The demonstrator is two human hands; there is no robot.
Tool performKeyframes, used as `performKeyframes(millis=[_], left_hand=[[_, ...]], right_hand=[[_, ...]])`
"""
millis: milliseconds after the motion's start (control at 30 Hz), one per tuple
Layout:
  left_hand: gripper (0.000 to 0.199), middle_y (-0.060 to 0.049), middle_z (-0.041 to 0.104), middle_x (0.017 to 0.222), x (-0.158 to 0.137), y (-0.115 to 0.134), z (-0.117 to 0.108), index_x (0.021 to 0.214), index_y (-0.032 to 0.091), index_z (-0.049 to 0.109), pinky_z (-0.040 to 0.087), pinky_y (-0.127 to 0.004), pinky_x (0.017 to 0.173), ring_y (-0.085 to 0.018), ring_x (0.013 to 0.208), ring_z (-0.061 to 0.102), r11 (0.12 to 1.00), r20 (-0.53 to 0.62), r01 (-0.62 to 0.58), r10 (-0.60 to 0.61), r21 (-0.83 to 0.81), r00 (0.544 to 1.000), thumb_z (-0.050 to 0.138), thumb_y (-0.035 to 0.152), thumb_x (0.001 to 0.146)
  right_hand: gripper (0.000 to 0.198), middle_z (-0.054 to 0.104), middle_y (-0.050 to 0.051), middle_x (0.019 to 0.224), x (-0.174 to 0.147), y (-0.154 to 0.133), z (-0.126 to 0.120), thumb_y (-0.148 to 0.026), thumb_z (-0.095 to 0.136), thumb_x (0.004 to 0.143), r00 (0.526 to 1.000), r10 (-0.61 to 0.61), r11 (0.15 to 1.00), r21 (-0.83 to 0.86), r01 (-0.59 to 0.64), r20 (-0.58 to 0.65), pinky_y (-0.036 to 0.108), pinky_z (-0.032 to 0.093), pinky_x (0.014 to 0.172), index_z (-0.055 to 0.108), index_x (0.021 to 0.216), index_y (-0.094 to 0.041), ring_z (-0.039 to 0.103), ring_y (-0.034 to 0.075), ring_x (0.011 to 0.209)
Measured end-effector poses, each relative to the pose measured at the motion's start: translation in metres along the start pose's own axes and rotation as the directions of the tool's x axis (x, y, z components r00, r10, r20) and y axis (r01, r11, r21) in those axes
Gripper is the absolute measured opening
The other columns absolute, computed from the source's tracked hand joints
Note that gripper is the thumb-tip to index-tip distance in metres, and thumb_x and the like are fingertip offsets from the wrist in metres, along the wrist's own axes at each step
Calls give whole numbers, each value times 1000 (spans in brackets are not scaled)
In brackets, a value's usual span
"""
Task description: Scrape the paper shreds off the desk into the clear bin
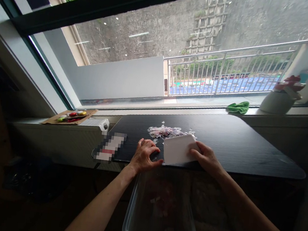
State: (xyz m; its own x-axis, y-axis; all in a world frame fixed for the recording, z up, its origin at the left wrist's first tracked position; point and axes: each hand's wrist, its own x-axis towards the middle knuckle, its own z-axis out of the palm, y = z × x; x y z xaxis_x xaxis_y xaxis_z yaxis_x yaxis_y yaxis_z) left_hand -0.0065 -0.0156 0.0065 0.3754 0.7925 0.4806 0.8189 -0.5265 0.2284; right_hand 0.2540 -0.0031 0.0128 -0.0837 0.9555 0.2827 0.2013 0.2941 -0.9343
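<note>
**Clear rectangular plastic bin (127,221) set under near table edge, thin white sheet held by scrap pile**

Bin seen open-topped; a few pale scraps can be made out inside, rest too dark to tell. Thin white rounded-corner sheet (179,150) is gripped at its right end by right hand (205,157), thumb on near face; sheet is tilted up at near edge of black wood-grain table (239,148). Loose pile of small whitish paper-like scraps (163,131) is spread just beyond it, partly hidden by it. Left hand (146,155) is held open at same edge, fingers curved, thumb spread toward sheet's lower left corner; contact there can't be told. Crumpled green cloth (238,107) and white container with red top (279,99) are placed on windowsill (252,112), far right.
</note>
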Motion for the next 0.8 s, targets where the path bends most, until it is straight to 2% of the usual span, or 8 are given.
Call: performKeyframes(millis=[133, 267, 500, 567, 633, 700, 800], left_hand=[[33, -4, 63, 100, 0, -1, -1, 92, 24, 68, 22, -52, 110, -25, 107, 53, 999, -8, -9, 9, -31, 1000, 72, 45, 67], [21, -3, 64, 96, 0, -1, -2, 91, 23, 67, 27, -48, 108, -23, 105, 55, 997, -55, 31, -35, -68, 998, 63, 37, 75], [16, -2, 66, 91, 1, 1, -2, 87, 23, 67, 27, -49, 108, -23, 104, 55, 995, -68, 78, -82, -62, 994, 58, 33, 78], [15, -2, 66, 91, 1, 1, -1, 86, 23, 67, 28, -49, 108, -23, 103, 55, 994, -81, 85, -90, -65, 993, 58, 33, 78], [12, -2, 66, 89, 1, 0, 1, 83, 23, 67, 30, -48, 106, -23, 102, 56, 993, -116, 99, -106, -63, 988, 58, 30, 78], [9, -3, 66, 86, 2, -1, 2, 78, 23, 67, 35, -46, 103, -22, 99, 56, 991, -157, 124, -131, -53, 979, 58, 26, 77], [10, -3, 64, 82, 6, -5, -3, 74, 22, 67, 38, -45, 99, -22, 95, 57, 988, -190, 156, -157, -20, 969, 57, 21, 76]], right_hand=[[16, 62, -1, 67, 0, -1, 0, -34, 60, 65, 1000, 10, 1000, 16, -10, 11, 27, 45, 58, 62, 72, -20, 55, 17, 65], [15, 61, -1, 67, 0, -1, 1, -33, 60, 66, 1000, -1, 1000, 5, 1, -3, 27, 44, 57, 62, 73, -20, 54, 16, 64], [20, 63, -1, 68, -1, -3, -1, -36, 64, 66, 995, -12, 999, 34, 8, 96, 27, 46, 57, 64, 75, -19, 55, 16, 64], [21, 63, 0, 68, -1, -4, -1, -38, 63, 65, 999, -3, 999, 33, 2, 46, 28, 47, 58, 63, 75, -19, 56, 16, 64], [22, 64, 1, 69, 0, -4, -1, -38, 61, 66, 996, 23, 1000, 12, -22, -90, 29, 47, 58, 62, 77, -20, 56, 17, 64], [24, 64, 2, 70, 2, -3, -1, -39, 58, 67, 969, 61, 998, 1, -62, -241, 30, 48, 59, 61, 81, -20, 57, 17, 64], [28, 65, 2, 72, 4, 0, -1, -41, 57, 68, 952, 72, 996, -21, -82, -297, 31, 48, 62, 60, 85, -20, 59, 18, 65]])
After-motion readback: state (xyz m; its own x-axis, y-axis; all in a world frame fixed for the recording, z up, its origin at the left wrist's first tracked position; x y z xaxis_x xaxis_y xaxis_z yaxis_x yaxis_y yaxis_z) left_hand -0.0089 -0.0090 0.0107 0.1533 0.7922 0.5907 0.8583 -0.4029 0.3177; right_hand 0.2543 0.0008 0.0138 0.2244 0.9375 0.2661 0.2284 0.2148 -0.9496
